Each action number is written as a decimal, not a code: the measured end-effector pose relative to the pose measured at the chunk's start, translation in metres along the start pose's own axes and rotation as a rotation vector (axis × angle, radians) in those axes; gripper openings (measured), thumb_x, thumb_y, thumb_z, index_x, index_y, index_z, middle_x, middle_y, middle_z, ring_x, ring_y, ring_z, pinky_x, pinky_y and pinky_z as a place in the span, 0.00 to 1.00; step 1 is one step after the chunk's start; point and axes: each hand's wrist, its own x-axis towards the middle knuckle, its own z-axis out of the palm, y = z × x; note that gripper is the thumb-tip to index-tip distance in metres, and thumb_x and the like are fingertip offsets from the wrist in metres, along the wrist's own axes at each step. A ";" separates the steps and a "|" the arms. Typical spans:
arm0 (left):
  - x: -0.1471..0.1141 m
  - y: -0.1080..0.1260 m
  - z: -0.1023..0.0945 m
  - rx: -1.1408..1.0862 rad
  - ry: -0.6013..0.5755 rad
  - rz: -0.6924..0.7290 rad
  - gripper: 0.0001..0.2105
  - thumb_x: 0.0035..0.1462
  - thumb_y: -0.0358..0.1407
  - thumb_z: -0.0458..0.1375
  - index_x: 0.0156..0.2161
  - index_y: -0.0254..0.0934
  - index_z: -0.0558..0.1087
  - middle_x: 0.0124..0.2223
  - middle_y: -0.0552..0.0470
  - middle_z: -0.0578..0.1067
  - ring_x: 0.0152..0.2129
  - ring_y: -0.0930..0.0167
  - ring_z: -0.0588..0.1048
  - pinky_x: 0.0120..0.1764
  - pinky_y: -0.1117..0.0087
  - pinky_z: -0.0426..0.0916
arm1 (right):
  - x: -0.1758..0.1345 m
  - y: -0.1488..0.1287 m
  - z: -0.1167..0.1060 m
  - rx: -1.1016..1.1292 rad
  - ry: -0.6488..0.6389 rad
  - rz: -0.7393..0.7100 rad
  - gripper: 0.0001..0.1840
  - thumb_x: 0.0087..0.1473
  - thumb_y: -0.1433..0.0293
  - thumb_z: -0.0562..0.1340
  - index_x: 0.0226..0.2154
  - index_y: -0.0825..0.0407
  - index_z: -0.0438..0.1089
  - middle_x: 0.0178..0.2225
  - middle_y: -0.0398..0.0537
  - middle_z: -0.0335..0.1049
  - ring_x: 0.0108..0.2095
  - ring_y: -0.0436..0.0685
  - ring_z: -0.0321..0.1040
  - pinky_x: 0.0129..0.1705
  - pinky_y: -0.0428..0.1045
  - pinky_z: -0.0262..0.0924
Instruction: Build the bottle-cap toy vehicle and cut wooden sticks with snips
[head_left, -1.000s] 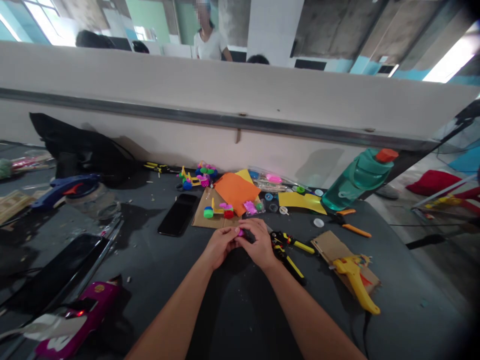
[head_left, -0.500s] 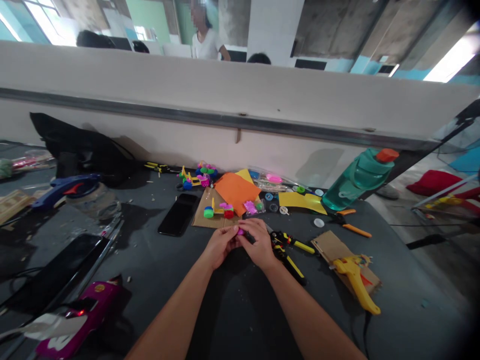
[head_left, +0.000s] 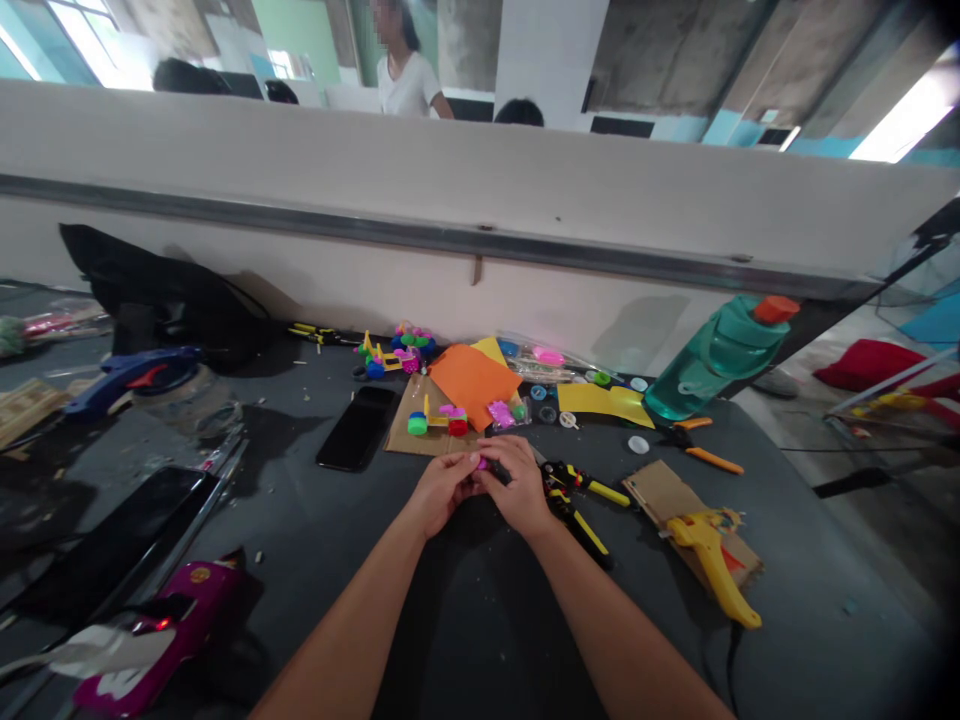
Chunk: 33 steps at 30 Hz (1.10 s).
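Note:
Between the fingertips of both hands is a small purple piece (head_left: 482, 463), mostly covered, so its kind does not show. My left hand (head_left: 442, 492) pinches it from the left, and my right hand (head_left: 516, 482) closes on it from the right. Just beyond the hands lies a cardboard sheet (head_left: 401, 428) carrying a small toy (head_left: 439, 420) of green, yellow, purple and red parts. A clear packet with purple bits (head_left: 501, 414) rests by the orange paper (head_left: 474, 378). Yellow-handled pliers (head_left: 577, 500) lie right beside my right hand.
A black phone (head_left: 358, 428) lies left of the cardboard. At right are a yellow glue gun (head_left: 711, 560) on cardboard, orange-handled pliers (head_left: 714, 460) and a teal bottle (head_left: 712, 360). On the left stand a plastic jar (head_left: 187, 402) and a magenta power strip (head_left: 184, 620). Behind the partition stands a person.
My hands keep nearly the same place, with the fingers shifted very slightly around the purple piece. The person behind the partition has moved a little to the left.

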 end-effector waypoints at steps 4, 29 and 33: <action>0.000 0.000 0.000 0.006 0.024 0.001 0.09 0.43 0.34 0.66 0.28 0.29 0.74 0.26 0.51 0.74 0.23 0.77 0.71 0.30 0.75 0.67 | 0.000 0.001 0.000 0.000 0.002 0.000 0.09 0.48 0.71 0.62 0.35 0.47 0.71 0.40 0.46 0.72 0.44 0.57 0.64 0.48 0.56 0.57; 0.001 -0.001 -0.002 0.010 0.021 -0.009 0.09 0.43 0.34 0.66 0.29 0.29 0.75 0.27 0.50 0.74 0.24 0.76 0.72 0.34 0.73 0.69 | -0.001 0.005 0.001 -0.042 -0.004 -0.036 0.12 0.49 0.69 0.62 0.40 0.44 0.71 0.41 0.45 0.73 0.44 0.58 0.63 0.49 0.57 0.57; 0.001 -0.001 -0.002 -0.003 0.002 -0.004 0.09 0.44 0.35 0.65 0.29 0.29 0.75 0.28 0.50 0.74 0.25 0.76 0.72 0.35 0.73 0.69 | -0.001 0.005 0.002 -0.040 0.016 0.000 0.11 0.48 0.72 0.63 0.37 0.46 0.72 0.40 0.44 0.73 0.45 0.57 0.63 0.49 0.56 0.57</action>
